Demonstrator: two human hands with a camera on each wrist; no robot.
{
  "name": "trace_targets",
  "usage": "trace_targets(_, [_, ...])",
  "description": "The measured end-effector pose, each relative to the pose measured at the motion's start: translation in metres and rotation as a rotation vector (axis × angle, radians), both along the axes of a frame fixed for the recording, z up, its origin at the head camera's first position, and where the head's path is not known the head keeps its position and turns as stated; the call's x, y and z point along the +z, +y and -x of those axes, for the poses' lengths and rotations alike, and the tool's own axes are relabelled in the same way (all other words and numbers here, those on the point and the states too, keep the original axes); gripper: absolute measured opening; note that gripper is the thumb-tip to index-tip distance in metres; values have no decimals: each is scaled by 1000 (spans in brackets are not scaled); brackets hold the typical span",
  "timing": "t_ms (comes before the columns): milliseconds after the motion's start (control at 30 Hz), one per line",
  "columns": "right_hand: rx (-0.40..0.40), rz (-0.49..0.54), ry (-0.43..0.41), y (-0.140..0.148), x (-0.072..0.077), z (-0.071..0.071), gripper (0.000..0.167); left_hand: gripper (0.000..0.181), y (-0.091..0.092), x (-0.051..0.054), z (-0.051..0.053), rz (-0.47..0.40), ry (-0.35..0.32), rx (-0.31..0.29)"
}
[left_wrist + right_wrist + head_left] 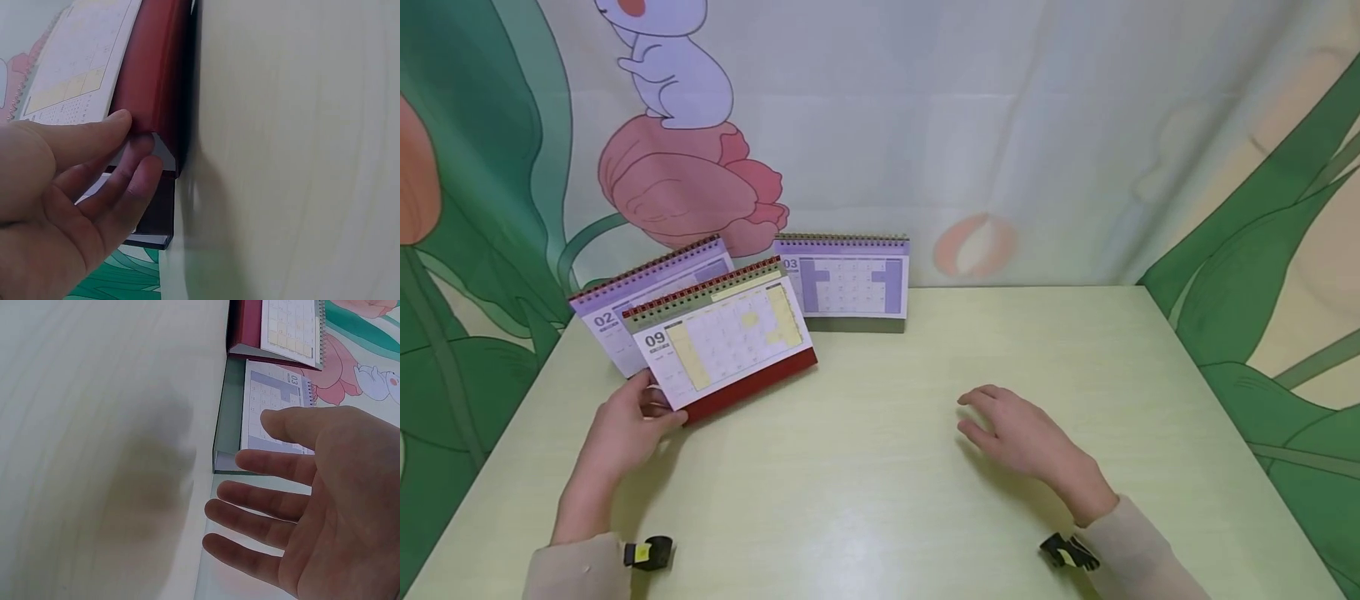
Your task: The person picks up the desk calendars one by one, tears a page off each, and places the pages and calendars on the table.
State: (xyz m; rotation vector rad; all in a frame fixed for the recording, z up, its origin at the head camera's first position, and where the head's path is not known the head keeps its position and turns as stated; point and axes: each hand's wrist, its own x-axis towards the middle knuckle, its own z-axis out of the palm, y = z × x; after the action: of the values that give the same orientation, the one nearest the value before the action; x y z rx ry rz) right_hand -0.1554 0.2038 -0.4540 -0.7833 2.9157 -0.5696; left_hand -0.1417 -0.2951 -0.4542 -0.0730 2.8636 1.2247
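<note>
the red calendar is near the back left corner of the tabletop, set at an angle, its lower left end pinched by the left hand; the right hand, loose-fingered, holds nothing. it is probably light, with a stiff base and pages that bend easily, so the base's ends seem the best hold. it shows a white page marked 09, yellow blocks and top rings.
</note>
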Motion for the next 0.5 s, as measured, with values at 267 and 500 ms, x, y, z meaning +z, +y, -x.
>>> trace_targets(267, [7,2,7,0,0,2,37,47,0,3,-1,-63,52,8])
trace_targets(500, [8,-11,-12,1,1,2,37,49,2,3,0,-166,112,27])
